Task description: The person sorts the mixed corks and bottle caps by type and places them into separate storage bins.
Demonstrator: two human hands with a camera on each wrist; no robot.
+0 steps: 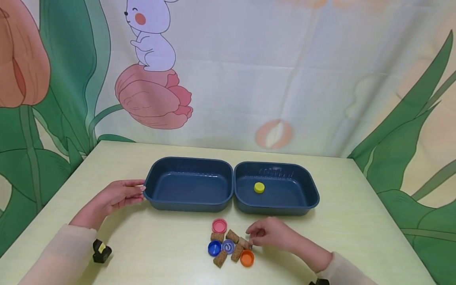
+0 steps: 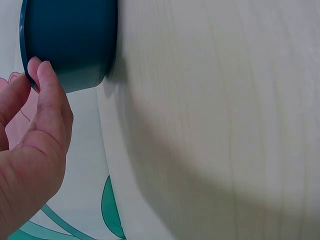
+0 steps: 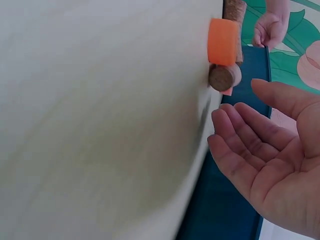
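Note:
My left hand (image 1: pixel 122 194) pinches the left end rim of a dark blue bin (image 1: pixel 192 189), thumb and fingertips at its edge in the left wrist view. My right hand (image 1: pixel 274 234) hovers beside a small group on the table, fingers loosely bent and holding nothing. Nearest to it lies a cork (image 1: pixel 244 243), with an orange cap (image 1: pixel 247 258) just below. Other corks (image 1: pixel 220 259) lie around a blue cap (image 1: pixel 214 248) and a purple cap (image 1: pixel 228 246). A pinkish-red cap (image 1: pixel 219 226) is at the top of the group.
A second dark blue bin (image 1: pixel 288 194) stands end to end with the first, a yellow cap (image 1: pixel 259 187) on its floor. Behind the pale table (image 1: pixel 153 245) hangs a printed curtain (image 1: pixel 228 79) with flowers and a white rabbit.

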